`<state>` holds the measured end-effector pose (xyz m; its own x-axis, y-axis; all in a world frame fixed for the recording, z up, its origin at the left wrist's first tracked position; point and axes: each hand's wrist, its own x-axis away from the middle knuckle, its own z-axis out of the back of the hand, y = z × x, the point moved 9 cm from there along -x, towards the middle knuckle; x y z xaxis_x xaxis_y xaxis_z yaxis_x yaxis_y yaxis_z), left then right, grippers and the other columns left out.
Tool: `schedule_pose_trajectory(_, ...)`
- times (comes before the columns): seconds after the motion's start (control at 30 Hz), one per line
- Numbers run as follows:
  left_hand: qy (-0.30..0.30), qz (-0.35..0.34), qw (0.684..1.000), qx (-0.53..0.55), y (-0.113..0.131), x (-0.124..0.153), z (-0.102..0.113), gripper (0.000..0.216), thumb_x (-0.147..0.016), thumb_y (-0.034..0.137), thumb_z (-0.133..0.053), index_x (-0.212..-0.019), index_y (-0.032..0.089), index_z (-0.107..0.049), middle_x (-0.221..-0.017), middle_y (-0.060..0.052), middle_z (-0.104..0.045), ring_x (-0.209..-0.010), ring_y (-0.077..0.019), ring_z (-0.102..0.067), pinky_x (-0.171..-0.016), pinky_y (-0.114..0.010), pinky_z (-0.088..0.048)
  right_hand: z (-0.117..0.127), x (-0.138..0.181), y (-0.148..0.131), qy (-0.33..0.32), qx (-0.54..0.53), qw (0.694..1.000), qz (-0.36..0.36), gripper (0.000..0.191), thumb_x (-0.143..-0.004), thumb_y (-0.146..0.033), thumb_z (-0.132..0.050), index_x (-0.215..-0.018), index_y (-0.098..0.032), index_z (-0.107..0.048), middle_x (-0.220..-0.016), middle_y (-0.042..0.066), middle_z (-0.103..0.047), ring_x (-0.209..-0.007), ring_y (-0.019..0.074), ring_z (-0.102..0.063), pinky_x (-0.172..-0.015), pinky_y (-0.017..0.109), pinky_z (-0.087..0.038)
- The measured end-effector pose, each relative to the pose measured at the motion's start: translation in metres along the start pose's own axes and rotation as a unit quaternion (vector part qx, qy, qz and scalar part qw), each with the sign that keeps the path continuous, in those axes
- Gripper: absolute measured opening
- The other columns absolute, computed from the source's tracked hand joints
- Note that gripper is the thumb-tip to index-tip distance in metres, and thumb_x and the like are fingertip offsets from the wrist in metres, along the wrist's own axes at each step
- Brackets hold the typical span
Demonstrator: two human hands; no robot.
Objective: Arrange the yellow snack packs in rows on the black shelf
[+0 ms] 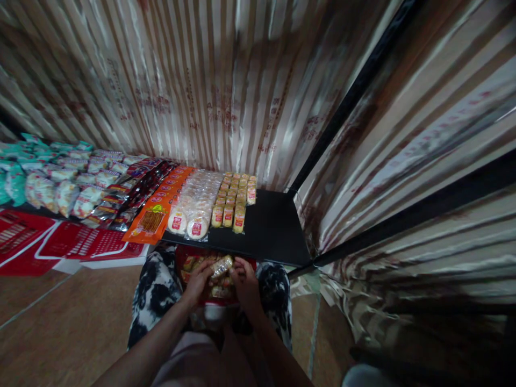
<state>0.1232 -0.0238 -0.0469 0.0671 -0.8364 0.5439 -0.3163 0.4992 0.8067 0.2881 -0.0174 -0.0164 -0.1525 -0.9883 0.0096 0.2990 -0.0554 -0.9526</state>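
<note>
Both my hands reach into a red box (189, 252) of small wrapped snacks that rests between my knees. My left hand (197, 282) and my right hand (245, 282) are closed together around one clear-wrapped yellow snack packet (221, 266), lifted just above the box. Ahead lies a low black shelf (270, 226) with rows of goods: small yellow packets (236, 199), round white cakes (195, 207) and orange packets (159, 207). My legs in black-and-white patterned trousers (155, 290) frame the box.
More bagged snacks (60, 183) in white, teal and dark wrappers fill the shelf to the left. Red flattened cartons (72, 242) lie on the brown floor. Striped shiny sheeting (209, 86) forms the back and right walls, with black frame bars (355, 91).
</note>
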Motion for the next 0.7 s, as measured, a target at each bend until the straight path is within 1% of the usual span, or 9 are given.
schedule_pose_trajectory(0.07,-0.013,0.012,0.999,0.029,0.000,0.002,-0.006,0.021,-0.062,0.016,-0.057,-0.083,0.014,-0.061,-0.062,0.002,-0.062,-0.046,-0.0071,-0.053,-0.041,-0.015,-0.036,-0.003,-0.001,0.003,-0.021,-0.047,0.999,-0.012,0.036,-0.077,-0.033,-0.052,-0.109,-0.019,-0.056,-0.101,0.008,-0.063,-0.078,0.0172,-0.061,-0.070,0.030,-0.052)
schedule_pose_trajectory(0.17,-0.038,0.056,0.993,0.098,-0.006,0.005,-0.018,0.022,-0.064,0.014,-0.055,-0.086,0.014,-0.058,-0.059,0.002,-0.061,-0.043,-0.0077,-0.052,-0.042,-0.017,-0.040,-0.008,-0.003,0.011,-0.041,-0.130,0.990,-0.040,0.047,-0.075,-0.035,-0.055,-0.119,-0.018,-0.051,-0.110,0.011,-0.061,-0.084,0.0185,-0.063,-0.072,0.031,-0.052)
schedule_pose_trajectory(0.27,-0.065,0.107,0.976,0.178,-0.012,0.008,-0.034,0.016,-0.067,0.013,-0.054,-0.083,0.014,-0.055,-0.061,0.001,-0.062,-0.045,-0.0084,-0.055,-0.043,-0.018,-0.043,-0.006,-0.004,0.015,-0.034,-0.206,0.975,-0.075,0.058,-0.073,-0.036,-0.059,-0.126,-0.018,-0.045,-0.119,0.013,-0.058,-0.096,0.0208,-0.062,-0.080,0.032,-0.051)
schedule_pose_trajectory(0.37,-0.080,0.154,0.954,0.243,-0.016,0.013,-0.050,0.010,-0.070,0.012,-0.050,-0.079,0.013,-0.054,-0.060,-0.001,-0.063,-0.045,-0.0084,-0.056,-0.041,-0.016,-0.041,-0.002,-0.003,0.008,-0.039,-0.243,0.965,-0.090,0.061,-0.072,-0.041,-0.062,-0.126,-0.019,-0.045,-0.124,0.013,-0.056,-0.106,0.0230,-0.058,-0.088,0.034,-0.049)
schedule_pose_trajectory(0.43,-0.111,0.183,0.939,0.270,-0.015,0.018,-0.064,0.012,-0.072,0.014,-0.047,-0.080,0.011,-0.055,-0.056,-0.002,-0.062,-0.044,-0.0085,-0.056,-0.041,-0.015,-0.041,0.000,-0.001,-0.003,-0.065,-0.268,0.957,-0.093,0.058,-0.072,-0.045,-0.061,-0.124,-0.020,-0.048,-0.121,0.011,-0.058,-0.106,0.0232,-0.058,-0.089,0.034,-0.048)
schedule_pose_trajectory(0.53,-0.159,0.224,0.920,0.281,-0.014,0.028,-0.083,0.020,-0.075,0.018,-0.042,-0.081,0.008,-0.058,-0.052,-0.004,-0.061,-0.042,-0.0097,-0.056,-0.041,-0.016,-0.041,0.001,0.003,-0.020,-0.107,-0.299,0.944,-0.091,0.049,-0.075,-0.047,-0.059,-0.115,-0.020,-0.055,-0.109,0.008,-0.064,-0.099,0.0224,-0.061,-0.085,0.033,-0.049)
schedule_pose_trajectory(0.63,-0.165,0.231,0.916,0.284,-0.013,0.031,-0.093,0.021,-0.076,0.020,-0.043,-0.081,0.009,-0.060,-0.054,-0.005,-0.063,-0.044,-0.0096,-0.057,-0.044,-0.017,-0.043,0.004,0.004,-0.024,-0.119,-0.305,0.940,-0.099,0.044,-0.073,-0.050,-0.060,-0.105,-0.018,-0.059,-0.100,0.006,-0.066,-0.093,0.0225,-0.062,-0.080,0.032,-0.050)
schedule_pose_trajectory(0.7,-0.172,0.231,0.917,0.277,-0.014,0.031,-0.099,0.020,-0.077,0.021,-0.044,-0.081,0.009,-0.060,-0.055,-0.004,-0.063,-0.044,-0.0089,-0.056,-0.045,-0.017,-0.042,0.007,0.003,-0.021,-0.109,-0.314,0.937,-0.105,0.043,-0.071,-0.050,-0.062,-0.100,-0.018,-0.060,-0.097,0.006,-0.067,-0.090,0.0226,-0.063,-0.076,0.031,-0.051)
